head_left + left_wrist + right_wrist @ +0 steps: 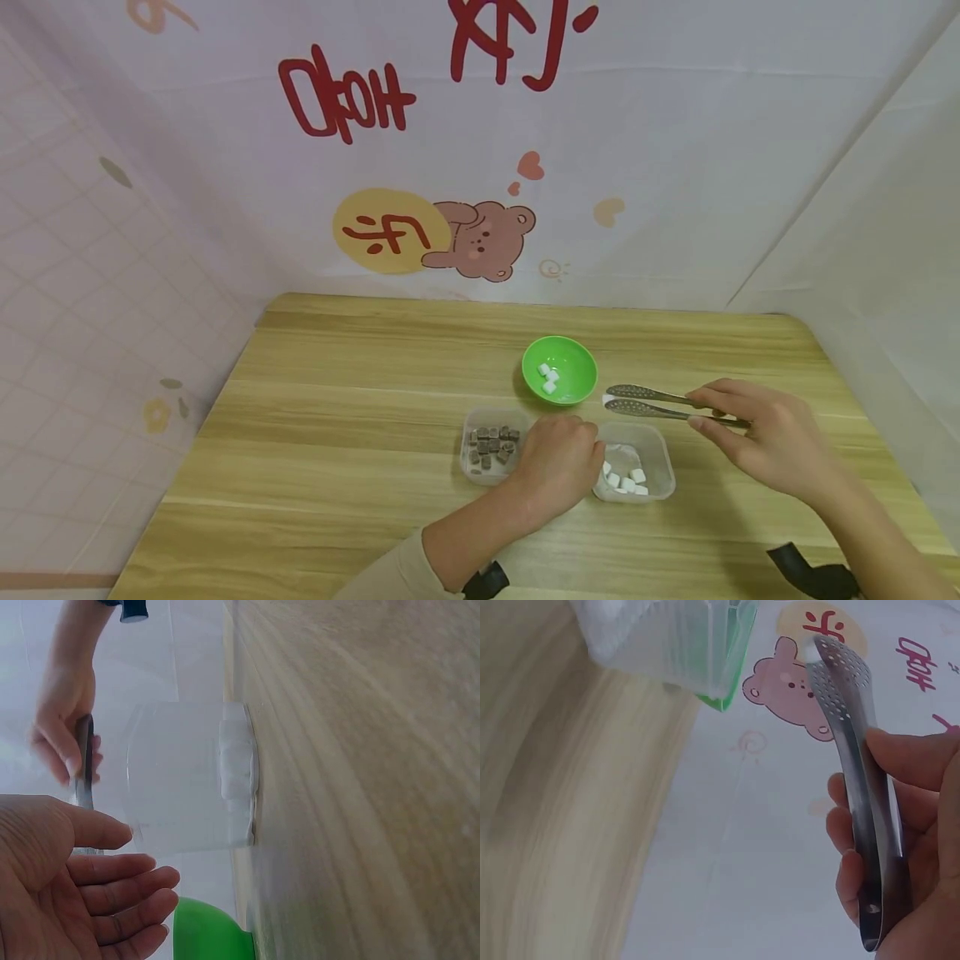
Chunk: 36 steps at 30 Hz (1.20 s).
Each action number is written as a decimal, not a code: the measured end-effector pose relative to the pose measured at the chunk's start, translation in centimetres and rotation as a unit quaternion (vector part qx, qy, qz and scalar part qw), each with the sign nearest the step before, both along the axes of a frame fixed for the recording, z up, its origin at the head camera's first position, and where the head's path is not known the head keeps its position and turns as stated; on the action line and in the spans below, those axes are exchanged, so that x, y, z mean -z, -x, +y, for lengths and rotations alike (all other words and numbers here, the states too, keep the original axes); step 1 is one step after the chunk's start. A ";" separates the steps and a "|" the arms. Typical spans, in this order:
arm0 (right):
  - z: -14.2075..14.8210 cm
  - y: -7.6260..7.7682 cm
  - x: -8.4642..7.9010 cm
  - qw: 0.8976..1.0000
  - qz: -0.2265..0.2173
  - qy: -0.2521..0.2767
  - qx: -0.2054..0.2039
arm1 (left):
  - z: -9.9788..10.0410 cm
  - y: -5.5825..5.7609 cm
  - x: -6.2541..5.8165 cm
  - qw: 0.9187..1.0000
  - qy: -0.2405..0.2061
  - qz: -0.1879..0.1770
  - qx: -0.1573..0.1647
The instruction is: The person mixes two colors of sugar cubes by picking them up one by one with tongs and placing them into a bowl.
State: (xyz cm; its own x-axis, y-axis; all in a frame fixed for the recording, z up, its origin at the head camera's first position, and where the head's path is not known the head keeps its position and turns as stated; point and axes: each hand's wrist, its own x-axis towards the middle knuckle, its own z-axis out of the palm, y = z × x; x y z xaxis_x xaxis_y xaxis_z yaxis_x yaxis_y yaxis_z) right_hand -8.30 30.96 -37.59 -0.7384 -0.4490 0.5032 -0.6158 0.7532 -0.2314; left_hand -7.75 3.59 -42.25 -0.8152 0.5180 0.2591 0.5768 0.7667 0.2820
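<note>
My right hand holds metal tongs with perforated tips, thumb on one side and fingers on the other. A small white cube sits between the tong tips, above the clear container of white cubes. Beside that container's left side is my left hand. Its fingers are loosely bent with nothing in them, and the thumb tip is close to the container wall; whether it touches I cannot tell. Behind the hands stands a green bowl with several white cubes in it.
Left of my left hand, a second clear container bears several grey-brown cubes. All stand on a wood-grain table. A white printed cloth hangs behind the table and along both sides.
</note>
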 end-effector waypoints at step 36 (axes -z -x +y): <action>0.4 1.1 1.5 0.994 -0.067 0.056 0.067 | 0.0 0.0 0.0 1.000 0.003 -0.002 0.002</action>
State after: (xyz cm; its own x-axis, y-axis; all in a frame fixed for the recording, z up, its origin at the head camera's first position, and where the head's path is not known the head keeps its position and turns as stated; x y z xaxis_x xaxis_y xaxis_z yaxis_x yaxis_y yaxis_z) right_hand -9.44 31.32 -39.08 -0.8510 -0.2898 0.4379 -0.4705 0.7911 -0.3908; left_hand -7.74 3.60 -42.20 -0.8135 0.5232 0.2540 0.5796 0.7653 0.2799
